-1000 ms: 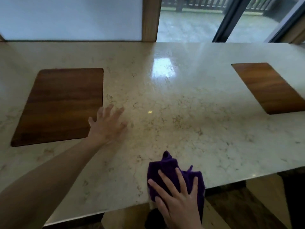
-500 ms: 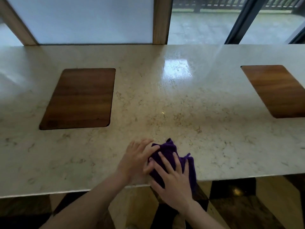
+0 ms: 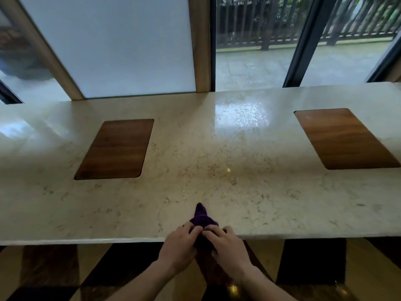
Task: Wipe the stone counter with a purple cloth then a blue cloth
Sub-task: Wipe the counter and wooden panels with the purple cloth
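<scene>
Head view: purple cloth (image 3: 200, 218) bunched at table (image 3: 238, 192) near edge, pointing away. Left hand (image 3: 176, 246) and right hand (image 3: 227, 246) flank it, fingers pinching its near end.

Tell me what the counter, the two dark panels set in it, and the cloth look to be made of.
Counter: polished stone, likely marble; beige veining and speckles, glossy window reflection.
Panels: wood, smooth brown finish; visible grain.
Cloth: soft purple fabric, perhaps microfibre; matte and bunched.
</scene>
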The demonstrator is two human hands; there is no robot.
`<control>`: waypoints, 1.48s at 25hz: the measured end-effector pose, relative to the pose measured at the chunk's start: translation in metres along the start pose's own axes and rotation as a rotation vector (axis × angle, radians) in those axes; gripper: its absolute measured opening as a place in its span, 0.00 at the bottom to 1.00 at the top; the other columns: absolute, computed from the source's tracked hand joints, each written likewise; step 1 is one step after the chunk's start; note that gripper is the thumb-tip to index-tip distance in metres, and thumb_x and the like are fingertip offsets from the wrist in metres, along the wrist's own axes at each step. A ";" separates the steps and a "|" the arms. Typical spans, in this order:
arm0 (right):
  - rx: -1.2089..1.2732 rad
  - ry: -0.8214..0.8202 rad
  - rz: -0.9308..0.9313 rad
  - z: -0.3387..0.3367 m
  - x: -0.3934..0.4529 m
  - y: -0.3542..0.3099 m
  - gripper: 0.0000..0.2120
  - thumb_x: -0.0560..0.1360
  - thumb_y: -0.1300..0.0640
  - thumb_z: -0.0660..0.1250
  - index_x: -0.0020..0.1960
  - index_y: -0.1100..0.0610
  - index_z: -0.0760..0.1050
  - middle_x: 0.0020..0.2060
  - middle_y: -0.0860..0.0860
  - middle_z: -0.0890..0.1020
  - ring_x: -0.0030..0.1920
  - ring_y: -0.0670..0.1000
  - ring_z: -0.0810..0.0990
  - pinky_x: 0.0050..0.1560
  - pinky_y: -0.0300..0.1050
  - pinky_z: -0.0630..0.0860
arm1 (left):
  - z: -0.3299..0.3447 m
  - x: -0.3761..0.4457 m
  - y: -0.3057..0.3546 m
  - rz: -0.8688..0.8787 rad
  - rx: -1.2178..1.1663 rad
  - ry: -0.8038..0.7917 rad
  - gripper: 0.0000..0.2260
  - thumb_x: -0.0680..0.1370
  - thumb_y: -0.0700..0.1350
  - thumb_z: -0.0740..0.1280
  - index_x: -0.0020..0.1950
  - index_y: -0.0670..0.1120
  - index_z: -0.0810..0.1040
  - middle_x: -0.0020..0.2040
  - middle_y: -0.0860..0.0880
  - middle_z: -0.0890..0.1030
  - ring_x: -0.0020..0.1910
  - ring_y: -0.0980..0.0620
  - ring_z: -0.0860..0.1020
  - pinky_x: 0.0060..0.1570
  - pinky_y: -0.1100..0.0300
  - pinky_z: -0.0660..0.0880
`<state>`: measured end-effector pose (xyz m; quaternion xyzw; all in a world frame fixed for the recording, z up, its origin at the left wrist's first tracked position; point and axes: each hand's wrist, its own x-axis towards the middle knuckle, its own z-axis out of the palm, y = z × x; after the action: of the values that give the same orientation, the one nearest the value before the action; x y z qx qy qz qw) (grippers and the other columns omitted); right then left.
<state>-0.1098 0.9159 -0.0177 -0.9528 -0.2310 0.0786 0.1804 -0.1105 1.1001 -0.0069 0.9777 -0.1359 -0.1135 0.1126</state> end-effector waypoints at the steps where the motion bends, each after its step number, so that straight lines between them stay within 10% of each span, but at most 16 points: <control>1: 0.083 -0.020 0.014 -0.007 -0.007 0.007 0.25 0.76 0.56 0.67 0.69 0.40 0.66 0.68 0.39 0.72 0.58 0.50 0.73 0.56 0.45 0.76 | -0.004 -0.002 0.006 0.004 -0.073 -0.017 0.20 0.76 0.49 0.64 0.68 0.56 0.68 0.60 0.54 0.74 0.52 0.53 0.76 0.51 0.59 0.75; 9: 0.535 0.179 0.229 -0.116 -0.064 0.035 0.20 0.71 0.57 0.75 0.61 0.45 0.78 0.53 0.39 0.81 0.54 0.38 0.78 0.58 0.39 0.76 | -0.083 0.002 0.061 0.123 -0.665 -0.021 0.15 0.74 0.45 0.72 0.60 0.54 0.78 0.52 0.57 0.81 0.51 0.60 0.79 0.53 0.64 0.77; 16: 0.734 0.552 0.472 -0.203 -0.141 0.035 0.22 0.71 0.65 0.75 0.61 0.49 0.78 0.55 0.46 0.82 0.54 0.44 0.81 0.54 0.41 0.80 | -0.141 0.033 0.148 0.360 -1.063 -0.198 0.13 0.76 0.38 0.71 0.55 0.55 0.80 0.48 0.51 0.85 0.43 0.44 0.82 0.47 0.56 0.81; 37: 0.732 1.231 0.666 -0.318 -0.448 0.207 0.20 0.74 0.60 0.73 0.58 0.38 0.78 0.53 0.40 0.83 0.53 0.45 0.83 0.43 0.45 0.83 | -0.112 0.056 0.567 0.971 -0.960 -0.169 0.20 0.78 0.41 0.70 0.61 0.65 0.75 0.56 0.54 0.78 0.57 0.54 0.78 0.56 0.62 0.78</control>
<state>-0.3447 0.4365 0.2267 -0.7241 0.2484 -0.3422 0.5448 -0.1656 0.5731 0.2307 0.6358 -0.5017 -0.1737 0.5603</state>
